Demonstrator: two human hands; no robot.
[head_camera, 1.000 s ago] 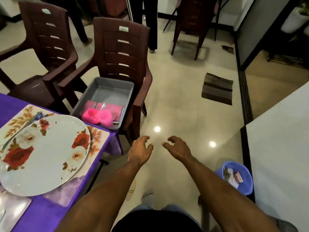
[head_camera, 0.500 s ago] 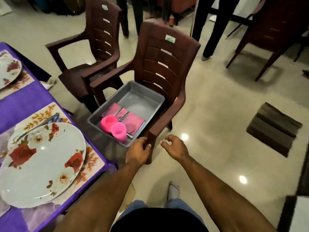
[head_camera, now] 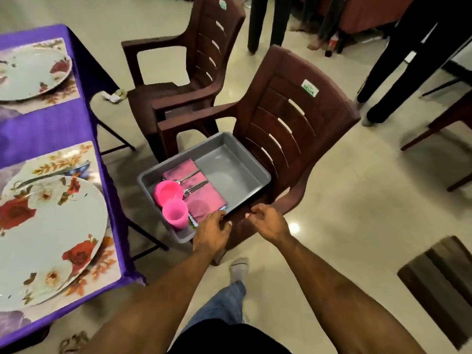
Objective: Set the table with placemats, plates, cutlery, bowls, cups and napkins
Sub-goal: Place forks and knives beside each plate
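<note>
head view: a grey plastic tub (head_camera: 231,172) sits on the seat of a brown plastic armchair (head_camera: 293,118), holding a pink bowl (head_camera: 168,191), a pink cup (head_camera: 175,215), forks (head_camera: 195,186) and pink napkins (head_camera: 201,198). left hand (head_camera: 213,232) curls over the tub's near rim, gripping it; right hand (head_camera: 268,221) hovers just beside, fingers loosely bent, empty. floral plate (head_camera: 48,238) lies on a placemat (head_camera: 102,264) on the purple-clothed table (head_camera: 46,126).
</note>
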